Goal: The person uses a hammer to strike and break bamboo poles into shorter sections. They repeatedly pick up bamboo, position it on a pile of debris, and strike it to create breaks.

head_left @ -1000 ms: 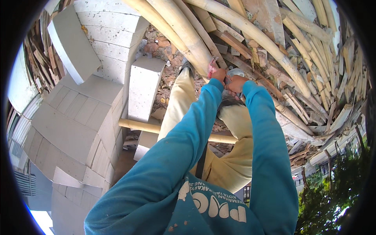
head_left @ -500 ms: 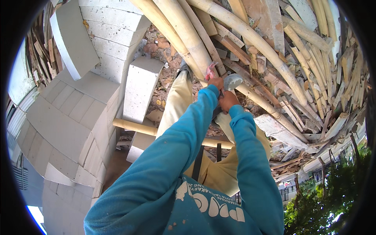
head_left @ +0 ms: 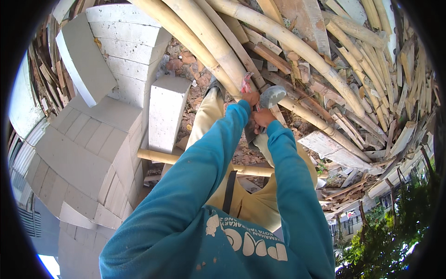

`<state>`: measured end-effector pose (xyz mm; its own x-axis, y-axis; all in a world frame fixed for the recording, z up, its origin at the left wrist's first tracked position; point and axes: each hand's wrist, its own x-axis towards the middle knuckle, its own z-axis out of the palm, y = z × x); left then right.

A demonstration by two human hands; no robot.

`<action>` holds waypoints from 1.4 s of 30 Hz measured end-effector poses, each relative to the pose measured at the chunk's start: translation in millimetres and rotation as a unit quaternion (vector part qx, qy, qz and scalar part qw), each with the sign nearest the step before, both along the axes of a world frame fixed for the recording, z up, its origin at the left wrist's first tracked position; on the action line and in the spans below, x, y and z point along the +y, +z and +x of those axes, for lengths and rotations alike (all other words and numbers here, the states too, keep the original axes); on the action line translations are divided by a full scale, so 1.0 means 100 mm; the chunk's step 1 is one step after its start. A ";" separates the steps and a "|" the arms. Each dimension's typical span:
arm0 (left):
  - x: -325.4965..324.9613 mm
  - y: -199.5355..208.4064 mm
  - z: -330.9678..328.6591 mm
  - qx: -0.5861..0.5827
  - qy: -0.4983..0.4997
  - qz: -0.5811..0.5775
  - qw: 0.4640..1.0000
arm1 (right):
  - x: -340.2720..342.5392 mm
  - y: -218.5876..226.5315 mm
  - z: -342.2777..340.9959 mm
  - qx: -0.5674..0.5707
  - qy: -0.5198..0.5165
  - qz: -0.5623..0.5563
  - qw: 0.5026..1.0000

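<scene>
Both of my hands are close together over the gap between my legs, beside the bamboo poles. My left hand (head_left: 251, 98) is closed around a crumpled red-pink strip (head_left: 246, 83), perhaps plastic or cord, which sticks out above the fingers next to a thick bamboo pole (head_left: 227, 56). Just below and to the right, my right hand (head_left: 264, 117) is closed too. From it rises a tool with a rounded grey metal blade (head_left: 272, 96); its handle is mostly hidden by the fingers, so its exact kind is unclear.
Stacked grey blocks (head_left: 88, 139) stand at the left, with a single pale block (head_left: 167, 111) nearer. A thin bamboo pole (head_left: 158, 156) crosses under my arms. Scrap timber and bamboo (head_left: 357, 93) pile up at the right. Dry leaves (head_left: 186, 58) litter the ground.
Both hands appear slightly further left, and a little more space shows between them. The grey blade has shifted slightly left with them. The whole view has also moved a little.
</scene>
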<state>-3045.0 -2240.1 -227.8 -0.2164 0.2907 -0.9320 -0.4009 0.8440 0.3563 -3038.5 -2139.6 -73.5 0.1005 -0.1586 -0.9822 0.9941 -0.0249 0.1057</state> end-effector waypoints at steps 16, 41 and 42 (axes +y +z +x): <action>-0.19 0.44 0.02 -0.137 0.280 -0.098 0.945 | -0.57 -0.14 0.45 0.206 0.260 0.177 0.927; -0.58 0.00 0.21 0.002 -0.220 0.013 0.975 | -1.17 -0.07 0.46 0.108 0.071 0.274 0.953; -0.53 -0.06 0.22 0.045 -0.359 0.023 0.932 | -1.10 -0.10 0.50 0.153 0.107 0.237 0.953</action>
